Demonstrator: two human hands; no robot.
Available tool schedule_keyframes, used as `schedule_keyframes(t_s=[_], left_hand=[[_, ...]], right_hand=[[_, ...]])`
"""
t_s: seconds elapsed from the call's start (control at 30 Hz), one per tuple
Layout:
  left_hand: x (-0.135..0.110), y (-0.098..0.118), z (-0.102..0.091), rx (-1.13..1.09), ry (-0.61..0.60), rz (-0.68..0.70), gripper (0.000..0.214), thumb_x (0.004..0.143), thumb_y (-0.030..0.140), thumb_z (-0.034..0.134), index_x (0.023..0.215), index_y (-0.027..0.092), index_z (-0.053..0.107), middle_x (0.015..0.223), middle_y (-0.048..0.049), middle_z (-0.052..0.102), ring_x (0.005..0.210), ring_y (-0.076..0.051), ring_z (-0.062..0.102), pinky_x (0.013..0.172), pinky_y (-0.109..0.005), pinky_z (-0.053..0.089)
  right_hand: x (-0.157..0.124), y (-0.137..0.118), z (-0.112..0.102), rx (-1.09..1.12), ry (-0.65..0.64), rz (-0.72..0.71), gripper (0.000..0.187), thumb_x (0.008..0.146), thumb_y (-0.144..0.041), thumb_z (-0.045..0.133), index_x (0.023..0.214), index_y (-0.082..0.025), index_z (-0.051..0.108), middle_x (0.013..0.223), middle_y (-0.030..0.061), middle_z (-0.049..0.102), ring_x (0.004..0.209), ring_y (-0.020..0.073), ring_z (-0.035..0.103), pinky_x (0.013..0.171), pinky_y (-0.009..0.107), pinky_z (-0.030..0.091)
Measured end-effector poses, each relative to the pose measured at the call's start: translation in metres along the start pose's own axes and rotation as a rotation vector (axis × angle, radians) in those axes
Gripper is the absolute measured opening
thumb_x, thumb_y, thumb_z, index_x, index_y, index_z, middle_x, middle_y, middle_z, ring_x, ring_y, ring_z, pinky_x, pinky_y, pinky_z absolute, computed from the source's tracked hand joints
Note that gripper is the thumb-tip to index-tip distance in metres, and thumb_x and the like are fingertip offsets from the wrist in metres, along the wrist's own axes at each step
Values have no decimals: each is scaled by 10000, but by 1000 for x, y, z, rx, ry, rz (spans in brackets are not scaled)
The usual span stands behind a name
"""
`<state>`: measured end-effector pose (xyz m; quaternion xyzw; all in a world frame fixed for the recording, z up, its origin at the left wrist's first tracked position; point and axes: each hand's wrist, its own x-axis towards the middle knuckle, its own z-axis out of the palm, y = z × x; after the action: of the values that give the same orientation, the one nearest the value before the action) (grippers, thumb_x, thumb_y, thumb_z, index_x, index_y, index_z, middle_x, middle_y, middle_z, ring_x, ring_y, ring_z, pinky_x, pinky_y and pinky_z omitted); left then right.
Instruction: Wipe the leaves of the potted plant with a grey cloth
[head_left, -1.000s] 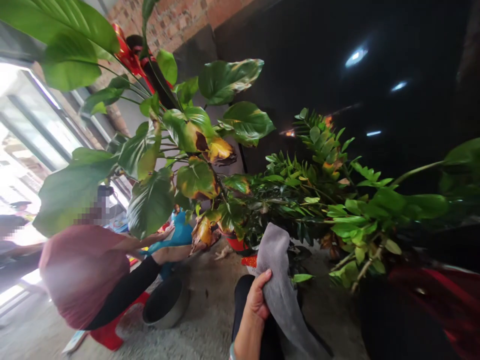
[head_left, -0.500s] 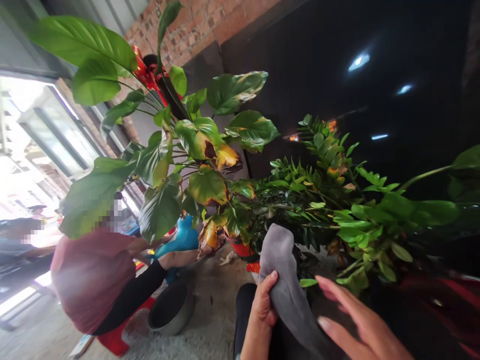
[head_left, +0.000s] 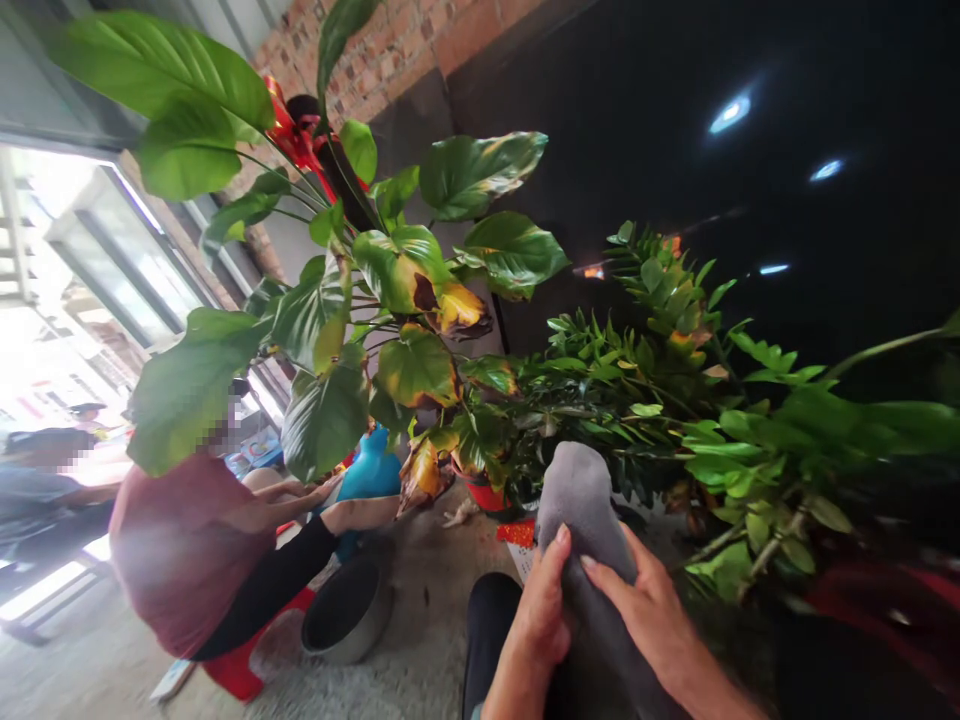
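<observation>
A grey cloth (head_left: 581, 495) stands up between my two hands, low in the middle of the view. My left hand (head_left: 544, 610) grips its left side with thumb and fingers closed round it. My right hand (head_left: 649, 610) lies against its right side, fingers pressed onto the fabric. Just beyond the cloth are the small green leaves of a bushy potted plant (head_left: 660, 400). A tall plant with big leaves (head_left: 322, 320), some yellowed and brown, rises to the left.
To my left another person in a dark red top (head_left: 180, 550) sits on a red stool (head_left: 232, 670), arms reaching toward a blue object (head_left: 367, 475). A metal bowl (head_left: 349, 610) rests on the concrete floor. A red pot (head_left: 484, 493) stands behind. A dark wall fills the right.
My right hand came in from the lower right and settled on the cloth. The left hand kept its grip. The view shifted slightly.
</observation>
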<state>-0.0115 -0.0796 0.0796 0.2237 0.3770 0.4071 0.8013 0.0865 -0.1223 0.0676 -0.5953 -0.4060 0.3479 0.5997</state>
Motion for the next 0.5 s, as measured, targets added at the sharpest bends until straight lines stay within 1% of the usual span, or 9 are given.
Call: schedule_keyframes(t_s=[0.1, 0.17, 0.2, 0.23, 0.3, 0.37, 0.4, 0.43, 0.5], left_hand=[[3, 22, 7, -43, -99, 153, 414, 560, 456, 787, 827, 147, 718, 919, -97, 737, 995, -295, 636, 893, -355, 473], [9, 42, 12, -36, -167, 290, 461, 605, 541, 724, 860, 157, 711, 913, -88, 728, 961, -280, 637, 849, -357, 484], [14, 53, 14, -10, -173, 355, 471, 639, 562, 683, 883, 160, 704, 903, -86, 721, 942, -272, 635, 814, -358, 491], [22, 62, 15, 33, -153, 419, 461, 668, 555, 656, 906, 161, 695, 904, -87, 713, 933, -264, 630, 780, -352, 494], [44, 77, 17, 156, -29, 527, 379, 685, 461, 668, 920, 163, 685, 932, -91, 699, 944, -250, 614, 740, -327, 487], [71, 86, 15, 300, 115, 587, 290, 677, 321, 689, 921, 163, 685, 1011, -99, 690, 1002, -245, 591, 781, -319, 472], [85, 89, 14, 359, 160, 593, 268, 671, 261, 690, 919, 159, 686, 1044, -106, 686, 1032, -248, 581, 823, -326, 461], [99, 91, 13, 400, 185, 588, 253, 665, 215, 689, 910, 153, 688, 1059, -113, 685, 1056, -253, 574, 868, -335, 445], [123, 95, 9, 422, 209, 587, 244, 644, 151, 694, 888, 146, 685, 1077, -126, 684, 1116, -269, 551, 956, -347, 396]], right_hand=[[17, -32, 4, 55, 57, -156, 417, 702, -415, 600, 1052, -197, 659, 928, 67, 742, 876, 272, 671, 768, 363, 523], [31, -54, 6, 88, 118, -225, 385, 696, -401, 617, 1017, -195, 666, 877, 52, 743, 828, 258, 667, 756, 355, 514], [39, -60, 7, 118, 154, -229, 378, 678, -401, 632, 993, -196, 668, 854, 45, 743, 809, 256, 666, 751, 356, 513], [45, -62, 7, 163, 185, -196, 373, 651, -402, 648, 962, -199, 671, 830, 41, 744, 790, 259, 668, 740, 360, 515], [49, -52, 4, 280, 192, -6, 357, 589, -409, 671, 880, -202, 677, 777, 50, 746, 750, 284, 677, 682, 379, 529], [41, -25, -1, 374, 116, 277, 334, 555, -425, 667, 801, -199, 682, 722, 77, 745, 724, 328, 688, 602, 406, 536], [34, -11, -5, 377, 71, 361, 348, 570, -448, 649, 806, -196, 691, 725, 85, 747, 745, 347, 691, 587, 419, 538], [26, 2, -10, 353, 47, 402, 362, 572, -454, 652, 820, -194, 703, 732, 85, 750, 789, 357, 692, 609, 425, 542], [10, 11, -20, 287, 44, 358, 398, 572, -468, 674, 859, -196, 717, 770, 79, 756, 881, 355, 681, 682, 413, 547]])
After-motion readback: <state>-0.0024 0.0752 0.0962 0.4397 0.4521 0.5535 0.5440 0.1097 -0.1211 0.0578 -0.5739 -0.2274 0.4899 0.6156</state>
